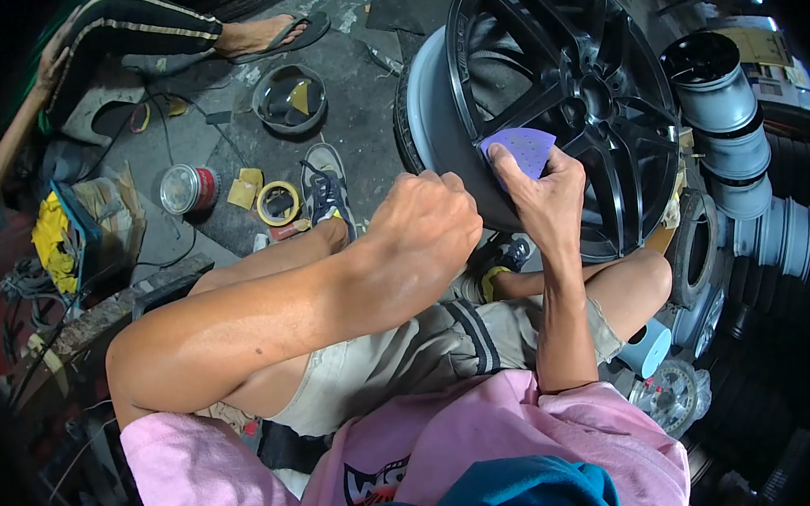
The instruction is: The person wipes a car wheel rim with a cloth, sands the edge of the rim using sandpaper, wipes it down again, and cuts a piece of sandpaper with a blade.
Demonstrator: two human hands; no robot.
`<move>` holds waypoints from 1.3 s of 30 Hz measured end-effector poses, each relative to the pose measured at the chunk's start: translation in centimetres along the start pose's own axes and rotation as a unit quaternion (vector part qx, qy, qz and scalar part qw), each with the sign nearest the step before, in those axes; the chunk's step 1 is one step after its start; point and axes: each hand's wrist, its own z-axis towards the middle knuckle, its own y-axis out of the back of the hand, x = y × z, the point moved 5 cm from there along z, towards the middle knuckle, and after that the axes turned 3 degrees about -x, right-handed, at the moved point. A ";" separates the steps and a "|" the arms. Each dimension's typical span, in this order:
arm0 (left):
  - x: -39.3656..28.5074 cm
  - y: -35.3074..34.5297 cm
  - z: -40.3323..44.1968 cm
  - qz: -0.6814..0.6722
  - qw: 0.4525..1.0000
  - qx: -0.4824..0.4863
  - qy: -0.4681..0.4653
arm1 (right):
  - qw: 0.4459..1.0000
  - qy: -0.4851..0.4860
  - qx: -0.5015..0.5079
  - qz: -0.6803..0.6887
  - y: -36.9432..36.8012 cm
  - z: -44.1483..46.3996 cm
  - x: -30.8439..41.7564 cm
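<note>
My right hand (548,189) pinches a purple sanding disc (524,151) with small holes, thumb on its near side. The disc is held in front of a black multi-spoke alloy wheel (591,102), at the left part of its rim; whether it touches the wheel I cannot tell. My left hand (426,216) is closed in a fist left of the disc, its back toward me. Anything inside that fist is hidden. The wheel stands tilted before my knees, its grey barrel (430,94) showing on the left, with a tyre (404,123) behind it.
On the floor to the left are a bowl (290,99) with dark contents, a tin can (190,188), a yellow tape roll (278,203) and cables. Another person's sandalled foot (267,36) is at the upper left. Stacked rims (733,149) and a tyre (697,244) stand right.
</note>
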 end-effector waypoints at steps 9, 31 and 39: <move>0.0 0.5 -0.3 -0.029 0.999 -0.029 -0.016 | 1.000 0.003 0.005 0.005 -0.1 -0.1 0.1; -0.3 0.4 -0.4 -0.007 1.000 0.005 0.002 | 0.998 0.025 -0.034 0.051 -1.7 0.4 0.3; -0.1 -0.4 0.1 0.055 0.991 0.110 0.059 | 0.997 0.029 -0.058 0.029 -2.0 0.3 0.4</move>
